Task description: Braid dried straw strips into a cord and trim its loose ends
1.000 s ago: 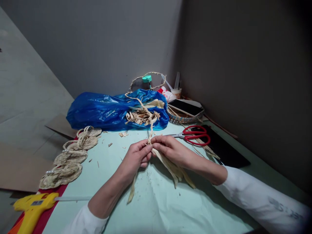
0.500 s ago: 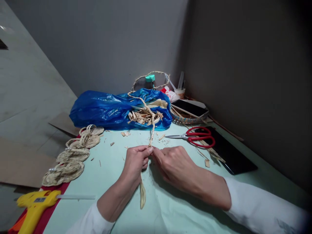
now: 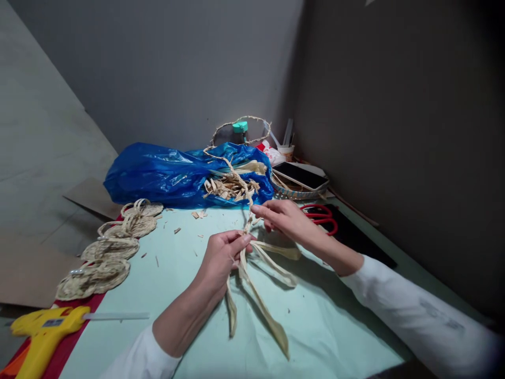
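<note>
My left hand (image 3: 226,258) pinches the lower end of a pale braided cord (image 3: 244,184), where several loose husk strips (image 3: 264,310) fan out over the green tabletop. The cord runs up across the blue bag and loops behind it. Above and to the right, my right hand (image 3: 282,218) is closed, its thumb and forefinger at the braid; the contact is too small to make out fully. Red-handled scissors (image 3: 325,218) lie partly hidden behind my right forearm.
A blue plastic bag (image 3: 153,173) of husk pieces lies at the back. Coiled woven pieces (image 3: 110,250) line the left edge, above a yellow glue gun (image 3: 47,326). A phone (image 3: 300,175) rests on a round basket (image 3: 298,193), near a black tablet-like slab (image 3: 363,242).
My right hand has moved up and away from my left hand. The loose strips now spread out below the braid. The view has shifted slightly to the right.
</note>
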A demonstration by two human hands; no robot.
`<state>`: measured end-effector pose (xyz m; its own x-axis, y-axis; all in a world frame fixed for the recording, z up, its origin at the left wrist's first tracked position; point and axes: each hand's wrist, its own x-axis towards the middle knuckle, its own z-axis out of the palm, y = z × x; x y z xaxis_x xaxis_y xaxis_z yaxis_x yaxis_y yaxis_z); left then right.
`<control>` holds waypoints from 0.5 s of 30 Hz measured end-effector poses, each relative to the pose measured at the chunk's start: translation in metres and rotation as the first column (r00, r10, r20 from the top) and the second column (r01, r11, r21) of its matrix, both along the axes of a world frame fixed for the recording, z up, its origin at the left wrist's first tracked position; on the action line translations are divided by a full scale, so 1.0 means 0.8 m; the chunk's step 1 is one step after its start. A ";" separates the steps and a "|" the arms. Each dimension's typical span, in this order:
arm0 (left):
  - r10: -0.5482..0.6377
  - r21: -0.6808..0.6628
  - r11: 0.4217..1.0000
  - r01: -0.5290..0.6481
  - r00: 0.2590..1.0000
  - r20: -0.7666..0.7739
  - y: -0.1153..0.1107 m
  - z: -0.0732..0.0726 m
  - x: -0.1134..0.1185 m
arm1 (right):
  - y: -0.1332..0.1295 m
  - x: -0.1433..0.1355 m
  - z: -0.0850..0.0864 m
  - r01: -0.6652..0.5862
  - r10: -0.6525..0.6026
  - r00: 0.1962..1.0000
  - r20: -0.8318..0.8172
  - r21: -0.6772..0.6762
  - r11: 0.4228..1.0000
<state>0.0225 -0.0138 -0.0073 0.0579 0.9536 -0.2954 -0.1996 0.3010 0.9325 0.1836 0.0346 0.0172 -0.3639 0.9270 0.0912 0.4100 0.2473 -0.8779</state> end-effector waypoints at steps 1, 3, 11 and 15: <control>-0.019 0.012 1.000 0.019 0.999 -0.030 -0.002 0.001 0.002 | 0.007 -0.001 -0.003 -0.087 0.065 0.989 -0.132 -0.168 0.982; -0.050 0.038 0.998 0.053 0.996 -0.080 -0.004 0.002 0.004 | 0.016 -0.008 -0.009 -0.218 0.102 0.931 -0.351 -0.307 0.926; -0.041 0.101 0.994 0.051 0.995 -0.095 0.009 0.000 0.001 | 0.039 -0.040 -0.032 0.049 -0.136 0.870 -0.473 -0.190 0.981; 0.003 0.067 0.998 0.003 0.996 -0.087 0.017 -0.005 -0.001 | 0.054 -0.041 -0.052 0.068 -0.144 0.886 -0.442 -0.184 0.981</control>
<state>0.0219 -0.0003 -0.0116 0.0350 0.9714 -0.2349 -0.1168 0.2374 0.9644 0.1506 0.0778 -0.0244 -0.2173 0.9735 0.0706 -0.0234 0.0672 -0.9975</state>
